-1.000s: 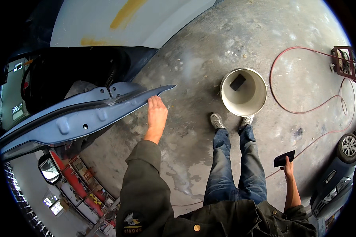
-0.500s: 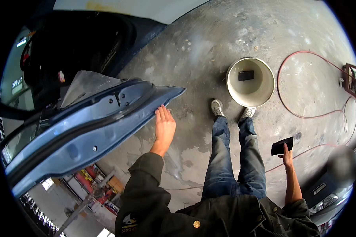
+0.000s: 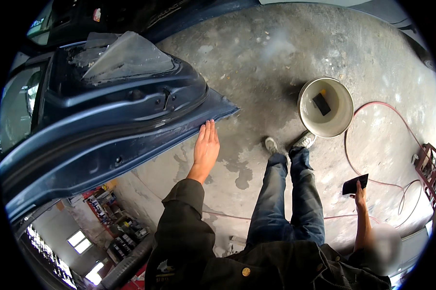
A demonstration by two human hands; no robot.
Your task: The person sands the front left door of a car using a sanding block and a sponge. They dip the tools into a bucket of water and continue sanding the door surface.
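Note:
A blue car door (image 3: 145, 126) stands swung out at the left, its inner side bare metal with plastic film (image 3: 131, 58) hanging from it. At the door's lower edge, close to its pointed corner, my left hand (image 3: 206, 151) rests with its fingers stretched out flat against the rim. Its thumb is out of sight. Low on the right, away from the door, my right hand (image 3: 361, 194) pinches a thin black rectangular sheet (image 3: 354, 185), thumb across its face.
Ahead of my feet stands a pale round bucket (image 3: 342, 126) with a black rectangular piece (image 3: 321, 104) inside. A red hose (image 3: 367, 107) loops over the stained concrete floor (image 3: 237, 72) toward a dark red metal frame (image 3: 426, 166). Shelves of supplies (image 3: 123, 227) stand at lower left.
My view has turned, so the bucket sits farther right in it and more of the door's inner side shows. My left fingers lie straighter on the door's edge. The black sheet stays in my right hand.

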